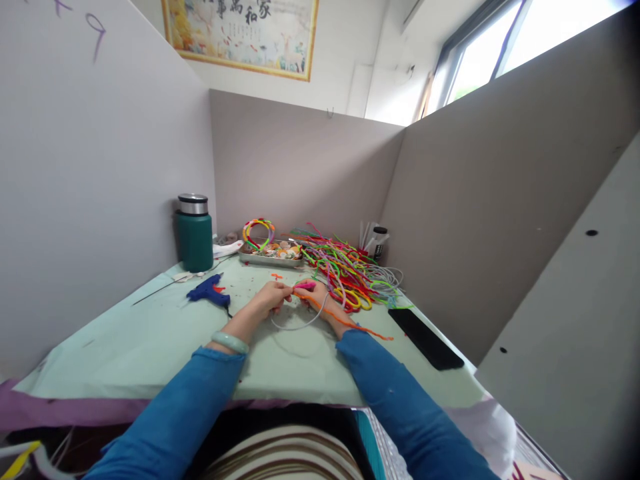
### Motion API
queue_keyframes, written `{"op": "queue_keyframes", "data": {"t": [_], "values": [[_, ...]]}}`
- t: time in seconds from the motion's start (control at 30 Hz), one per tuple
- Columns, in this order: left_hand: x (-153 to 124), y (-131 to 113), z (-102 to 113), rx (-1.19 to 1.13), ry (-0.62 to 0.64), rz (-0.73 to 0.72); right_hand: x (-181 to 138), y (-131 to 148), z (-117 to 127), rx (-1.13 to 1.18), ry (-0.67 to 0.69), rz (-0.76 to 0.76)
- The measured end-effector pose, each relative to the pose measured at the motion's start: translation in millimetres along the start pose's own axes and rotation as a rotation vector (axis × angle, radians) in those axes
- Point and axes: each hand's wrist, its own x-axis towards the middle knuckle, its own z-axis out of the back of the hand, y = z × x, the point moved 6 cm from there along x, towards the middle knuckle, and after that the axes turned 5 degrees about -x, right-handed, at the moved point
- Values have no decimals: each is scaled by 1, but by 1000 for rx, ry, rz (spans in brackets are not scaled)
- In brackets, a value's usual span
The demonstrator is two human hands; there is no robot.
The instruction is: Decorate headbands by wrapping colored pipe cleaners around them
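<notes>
My left hand (273,297) and my right hand (315,297) meet at the middle of the pale green table (125,347). Both are closed in a pinch on a thin white wire hoop (300,325) that curves toward me. An orange pipe cleaner (350,323) is wound at the hoop and trails right past my right wrist. A pink piece (305,285) shows at my right fingertips. Blue sleeves cover both arms, and a pale bangle sits on my left wrist.
A blue glue gun (209,291) lies left of my hands. A green flask (194,233) stands at the back left. A tray (270,255) with a colourful ring sits behind, a heap of pipe cleaners (345,270) right of it. A black phone (425,337) lies right.
</notes>
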Motion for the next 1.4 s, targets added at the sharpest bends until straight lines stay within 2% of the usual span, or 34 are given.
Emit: {"op": "queue_keyframes", "data": {"t": [0.43, 0.57, 0.73, 0.8, 0.87, 1.0, 1.13, 1.4], "values": [[-3, 0, -5, -103, 48, 50, -6, 9, -5, 66, 36, -8], [0, 3, -3, -101, 65, 56, -7, 10, -4, 60, 30, 15], [3, 6, -2, -56, 46, 47, -7, 9, -4, 93, 79, -26], [6, 5, 2, 38, -25, -13, -7, 8, -3, 89, 89, -43], [9, 0, 8, 171, -115, -140, -6, 6, -2, 93, 76, -60], [13, -9, 10, 365, -154, -345, -4, 4, -1, 115, 60, -73], [14, -14, 15, 450, -224, -424, -4, 1, -3, 124, 108, -75], [14, -18, 13, 484, -174, -471, -5, 3, 0, 125, 59, -79]]}}
